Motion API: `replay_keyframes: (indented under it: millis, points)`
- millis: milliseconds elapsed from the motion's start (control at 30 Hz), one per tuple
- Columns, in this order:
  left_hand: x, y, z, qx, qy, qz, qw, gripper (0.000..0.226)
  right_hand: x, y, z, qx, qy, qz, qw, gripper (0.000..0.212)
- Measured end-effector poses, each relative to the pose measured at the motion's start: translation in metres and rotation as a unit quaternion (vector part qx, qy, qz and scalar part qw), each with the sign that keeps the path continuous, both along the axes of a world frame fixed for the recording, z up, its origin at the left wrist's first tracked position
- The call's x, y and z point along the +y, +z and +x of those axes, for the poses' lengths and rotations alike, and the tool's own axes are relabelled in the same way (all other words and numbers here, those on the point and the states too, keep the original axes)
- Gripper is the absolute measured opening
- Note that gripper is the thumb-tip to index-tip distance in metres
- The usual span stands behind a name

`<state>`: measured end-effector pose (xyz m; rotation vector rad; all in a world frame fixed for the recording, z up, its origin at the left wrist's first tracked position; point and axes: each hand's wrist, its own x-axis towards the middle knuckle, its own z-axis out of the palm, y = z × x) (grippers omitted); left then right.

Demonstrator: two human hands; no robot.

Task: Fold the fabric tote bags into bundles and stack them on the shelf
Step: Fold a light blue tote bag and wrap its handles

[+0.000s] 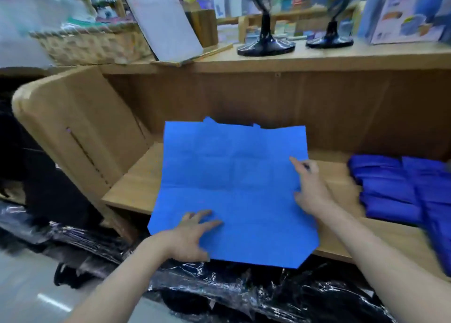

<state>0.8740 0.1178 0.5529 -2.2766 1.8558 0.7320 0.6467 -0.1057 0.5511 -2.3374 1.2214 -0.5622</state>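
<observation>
Blue fabric lies under two flat palms as a person prepares a tote bag for folding. The grip is released on both sides. The left hand presses spread fingers onto the bag's near left corner, and the right hand rests with straight fingers along its right edge. Neither hand curls round the cloth.

The bag is spread out flat and crossed by crease lines on a wooden shelf. Its near part hangs past the shelf's front lip, above black plastic-wrapped packs. Small tabs, probably the handles, show at the far edge. Folded bundles in a darker blue sit further right on the same shelf, apart from the bag and blurred. On the ledge above stand two globe stands and a wicker basket.

The main risk is probably the overhang. If both palms lift together, the hanging part could drag the thin cloth forward off the lip. Folding with only one hand holding the bag down may let the layers skew, which would make a loose, uneven bundle. A wide sweep of the right arm could also knock the finished bundles out of line.
</observation>
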Motion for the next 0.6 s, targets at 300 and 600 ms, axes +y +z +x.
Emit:
replay_keyframes:
  millis: [300,600]
  points:
    - [-0.059,-0.017,0.108,-0.052,0.229,-0.132,0.963,0.069,-0.036,-0.03,0.012,-0.008,-0.232,0.114,0.966,0.067]
    - [-0.074,-0.026,0.137,0.294,0.294,-0.408,0.813,0.048,0.002,-0.028,0.034,-0.286,-0.289,0.06,0.912,0.018]
